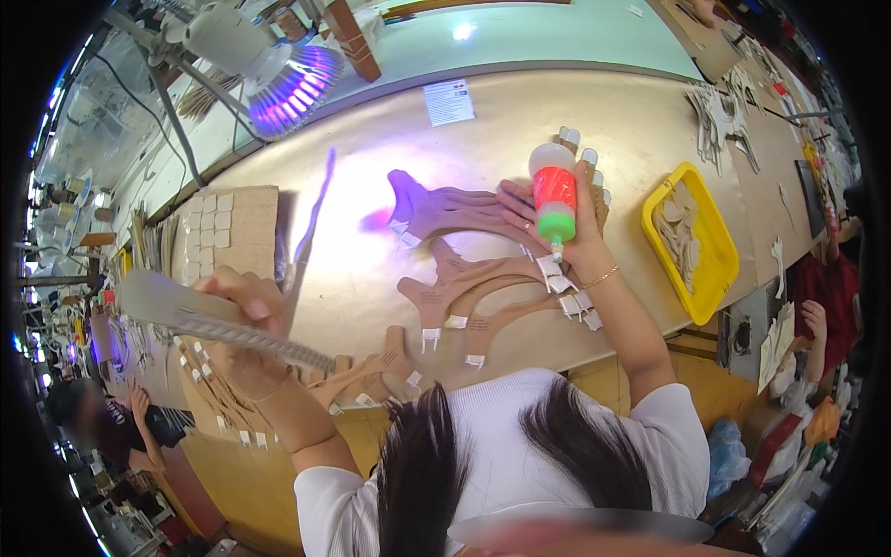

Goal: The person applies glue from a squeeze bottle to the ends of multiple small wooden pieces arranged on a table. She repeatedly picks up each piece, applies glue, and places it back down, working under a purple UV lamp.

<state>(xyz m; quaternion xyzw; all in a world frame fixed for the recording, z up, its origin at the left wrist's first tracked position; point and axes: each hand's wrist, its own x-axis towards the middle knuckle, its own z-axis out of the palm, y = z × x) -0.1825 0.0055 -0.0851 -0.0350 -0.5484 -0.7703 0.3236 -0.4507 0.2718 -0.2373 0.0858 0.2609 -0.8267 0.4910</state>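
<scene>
A broad tan table fills the middle, its glossy top washed white and violet beneath a lamp — a ribbed head on a grey stand. Past the table's far edge runs a pale turquoise bench with one small bright glare on it. A brown wooden post stands just beside the lamp. The floor shows yellow-brown below. At lower right, a blue bag sits among clutter; white light specks dot the left rim.
</scene>
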